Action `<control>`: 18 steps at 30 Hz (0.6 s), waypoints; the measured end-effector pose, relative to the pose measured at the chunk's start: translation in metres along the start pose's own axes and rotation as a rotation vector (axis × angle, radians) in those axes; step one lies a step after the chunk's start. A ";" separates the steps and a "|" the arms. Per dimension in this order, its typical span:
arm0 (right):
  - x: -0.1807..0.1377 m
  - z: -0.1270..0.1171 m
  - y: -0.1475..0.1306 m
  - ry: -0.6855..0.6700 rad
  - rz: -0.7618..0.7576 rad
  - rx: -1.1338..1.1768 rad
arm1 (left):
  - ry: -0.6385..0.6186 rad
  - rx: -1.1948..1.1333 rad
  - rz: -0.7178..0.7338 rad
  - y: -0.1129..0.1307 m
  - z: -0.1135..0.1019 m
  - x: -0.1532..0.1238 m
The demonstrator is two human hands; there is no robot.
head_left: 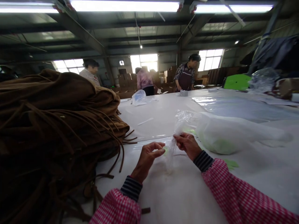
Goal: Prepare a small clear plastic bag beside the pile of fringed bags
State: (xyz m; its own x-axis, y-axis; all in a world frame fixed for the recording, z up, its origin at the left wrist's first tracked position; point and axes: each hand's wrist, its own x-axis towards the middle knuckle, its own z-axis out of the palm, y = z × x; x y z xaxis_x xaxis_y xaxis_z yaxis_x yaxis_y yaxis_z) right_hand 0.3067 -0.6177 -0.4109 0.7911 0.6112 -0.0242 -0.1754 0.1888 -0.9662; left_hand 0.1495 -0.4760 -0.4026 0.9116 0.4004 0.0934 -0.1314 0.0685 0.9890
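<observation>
Now, mid-frame, the right hand [188,146] pinches a clear plastic bag [172,153] over the counter [184,196]; beside it, the left hand's [147,157] thumb and forefinger stand apart; brown pile [58,118], frame left.

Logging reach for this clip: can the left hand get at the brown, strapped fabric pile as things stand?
Probably yes: the brown, strapped fabric pile rises beside the left hand, with no visible obstacle between.

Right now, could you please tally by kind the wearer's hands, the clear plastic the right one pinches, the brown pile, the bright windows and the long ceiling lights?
Hands: 2 (left hand, right hand)
Pinched clear plastic: 1
Brown pile: 1
Bright windows: 3
Long ceiling lights: 3
Total: 10
</observation>
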 end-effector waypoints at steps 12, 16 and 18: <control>-0.016 0.018 0.000 -0.180 -0.066 -0.371 | -0.024 -0.045 -0.048 -0.010 0.017 -0.003; -0.013 0.017 0.000 -0.114 -0.157 -0.443 | 0.156 0.071 0.024 -0.015 0.011 -0.001; -0.015 0.019 -0.001 -0.147 -0.144 -0.402 | 0.215 0.178 0.063 -0.016 0.011 0.000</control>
State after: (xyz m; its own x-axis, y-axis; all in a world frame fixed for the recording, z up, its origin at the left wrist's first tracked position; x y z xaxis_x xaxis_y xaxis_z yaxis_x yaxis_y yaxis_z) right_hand 0.2836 -0.6124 -0.4048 0.6938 0.7089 0.1269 0.1954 -0.0157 -0.9806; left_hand 0.1557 -0.4870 -0.4169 0.7975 0.5849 0.1480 -0.0976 -0.1171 0.9883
